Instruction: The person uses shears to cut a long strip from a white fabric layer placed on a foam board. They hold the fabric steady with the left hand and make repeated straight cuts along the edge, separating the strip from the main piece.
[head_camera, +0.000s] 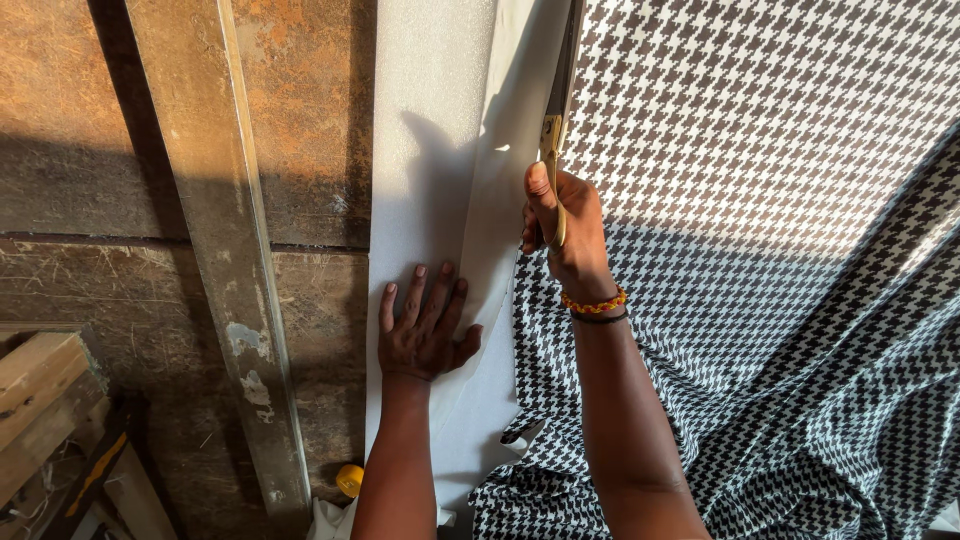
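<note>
My right hand (562, 228) grips a pair of scissors (556, 110) with gold handles. Their dark blades point away from me along the left edge of a black-and-white houndstooth fabric (750, 230). A beaded bracelet circles that wrist. My left hand (425, 325) lies flat, fingers spread, on a white lining sheet (430, 130) just left of the cut line. The white sheet folds up between both hands. The houndstooth cloth spreads right and bunches in folds at the lower right.
A worn wooden tabletop (90, 200) lies to the left, with a long metal straightedge (235, 260) running across it from top to bottom. Wooden planks (35, 385) sit at the lower left. A small yellow object (349, 480) shows near the bottom edge.
</note>
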